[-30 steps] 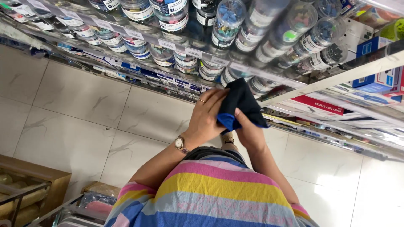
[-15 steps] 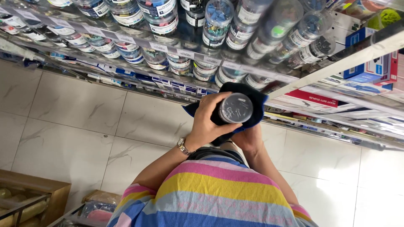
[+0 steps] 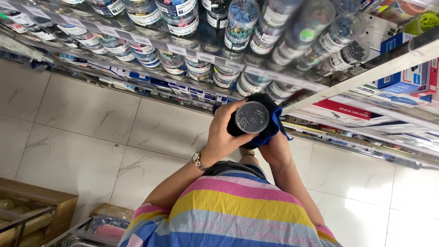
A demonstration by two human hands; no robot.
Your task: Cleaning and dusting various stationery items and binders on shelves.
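One round clear jar (image 3: 252, 117) with a grey lid is held in front of the shelf (image 3: 320, 87), its lid turned toward the camera. The left hand (image 3: 225, 132) is wrapped around the jar's left side, fingers curled over its wall, a wristwatch (image 3: 198, 161) worn at the wrist. The right hand (image 3: 274, 145) is mostly hidden under a dark blue cloth (image 3: 270, 126), which is pressed against the jar's right and lower side; it appears to be clenched on the cloth, though its fingers cannot be seen.

A slip is judged to be the main risk: the jar is carried by one hand only, and the cloth between the other hand and the smooth wall could let it slide and fall to the tiled floor (image 3: 91, 128). Should the lid be loose, small contents could be spilled. The rows of similar jars (image 3: 238, 27) stand tightly packed just above and behind the hands, so a neighbouring jar could be knocked off by an elbow or the cloth.
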